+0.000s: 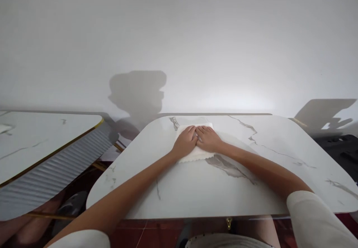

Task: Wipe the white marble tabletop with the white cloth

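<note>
A white cloth point(194, 156) with a scalloped edge lies spread on the marble-patterned table point(179, 195), toward its far side. Flat on the cloth's left half rests my left hand point(184, 142), fingers stretched forward. My right hand point(209, 140) lies beside it on the right half, also palm down with its fingers out. The two hands touch or nearly touch at the thumbs and index fingers. They cover the middle of the cloth, while its far edge and near edge show around them.
A pale wall point(223, 54) stands right behind the table. At the left is a second marble-topped table point(41, 136) with a gold rim and ribbed side, a person's leg point(39, 225) below it. A black object point(339, 153) sits beyond the right edge.
</note>
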A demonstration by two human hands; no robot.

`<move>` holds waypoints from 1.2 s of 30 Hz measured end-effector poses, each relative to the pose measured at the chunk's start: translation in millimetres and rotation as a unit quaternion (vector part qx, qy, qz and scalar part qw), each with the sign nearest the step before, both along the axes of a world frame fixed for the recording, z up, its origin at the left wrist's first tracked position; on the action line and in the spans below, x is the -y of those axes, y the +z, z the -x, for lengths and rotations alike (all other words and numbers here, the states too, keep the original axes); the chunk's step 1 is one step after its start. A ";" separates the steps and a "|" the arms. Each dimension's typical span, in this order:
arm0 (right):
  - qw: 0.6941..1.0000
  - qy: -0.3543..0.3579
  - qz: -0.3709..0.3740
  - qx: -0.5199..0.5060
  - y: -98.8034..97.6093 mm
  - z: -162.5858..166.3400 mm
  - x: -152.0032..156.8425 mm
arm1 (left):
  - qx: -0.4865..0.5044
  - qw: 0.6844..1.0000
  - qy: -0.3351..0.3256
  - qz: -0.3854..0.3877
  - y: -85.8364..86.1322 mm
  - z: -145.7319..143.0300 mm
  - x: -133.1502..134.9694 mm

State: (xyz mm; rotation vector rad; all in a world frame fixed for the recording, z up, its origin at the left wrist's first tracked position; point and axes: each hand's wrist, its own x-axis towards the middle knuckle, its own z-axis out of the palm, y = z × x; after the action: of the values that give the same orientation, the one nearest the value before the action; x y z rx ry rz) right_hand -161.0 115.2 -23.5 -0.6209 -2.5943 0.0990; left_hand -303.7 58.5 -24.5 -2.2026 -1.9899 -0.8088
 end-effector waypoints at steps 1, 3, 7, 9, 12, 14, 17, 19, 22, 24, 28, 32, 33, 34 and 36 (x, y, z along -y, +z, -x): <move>1.000 0.010 -0.002 0.011 0.3 8.8 -13.9 | 0.002 1.000 0.009 0.000 -0.3 8.3 -11.7; 0.999 0.029 -0.008 0.033 1.5 26.6 -41.2 | -0.003 1.000 0.028 0.001 -1.7 25.7 -35.4; 0.998 0.014 -0.003 0.059 4.4 56.7 -85.9 | -0.037 0.999 0.032 0.001 -4.4 56.2 -79.9; 0.998 -0.001 0.003 0.064 5.1 66.0 -102.0 | -0.057 0.998 0.022 -0.001 -4.7 65.0 -97.7; 0.998 -0.013 0.012 0.068 5.2 70.0 -119.9 | -0.083 0.996 0.013 0.003 -4.0 67.4 -117.5; 0.997 -0.021 0.022 0.068 5.4 66.2 -128.3 | -0.094 0.995 0.018 0.011 -3.3 62.8 -127.3; 0.996 -0.043 0.035 0.073 5.7 53.8 -134.8 | -0.099 0.994 0.028 0.022 -2.3 50.6 -138.4; 0.995 -0.060 0.034 0.076 5.3 43.9 -134.9 | -0.100 0.995 0.020 0.022 -1.6 41.2 -143.3; 0.993 -0.093 0.027 0.073 3.0 30.9 -128.9 | -0.101 0.995 -0.013 0.011 -0.7 28.8 -145.4; 0.989 -0.122 0.022 0.077 0.9 24.6 -120.8 | -0.094 0.995 -0.037 0.002 -0.7 22.8 -142.6; 0.983 -0.157 0.011 0.096 -1.5 16.3 -95.4 | -0.083 0.994 -0.072 -0.008 -3.4 17.5 -127.4; 0.983 -0.162 0.000 0.089 -3.5 11.8 -60.1 | -0.084 0.990 -0.109 -0.021 -8.1 18.7 -97.4; 0.984 -0.158 -0.003 0.084 -4.3 11.5 -49.9 | -0.081 0.989 -0.122 -0.032 -9.0 19.5 -87.2; 0.985 -0.155 -0.007 0.078 -5.4 11.6 -39.1 | -0.078 0.987 -0.133 -0.044 -9.6 20.5 -75.8; 0.987 -0.148 -0.017 0.061 -7.4 12.9 -16.0 | -0.073 0.985 -0.144 -0.060 -9.9 22.5 -50.3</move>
State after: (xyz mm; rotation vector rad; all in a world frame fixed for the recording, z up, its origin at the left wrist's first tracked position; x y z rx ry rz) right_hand -173.9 131.3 -30.9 -1.0214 -2.5798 -0.0809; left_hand -326.2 108.7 -34.4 -2.4313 -1.5384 -0.7457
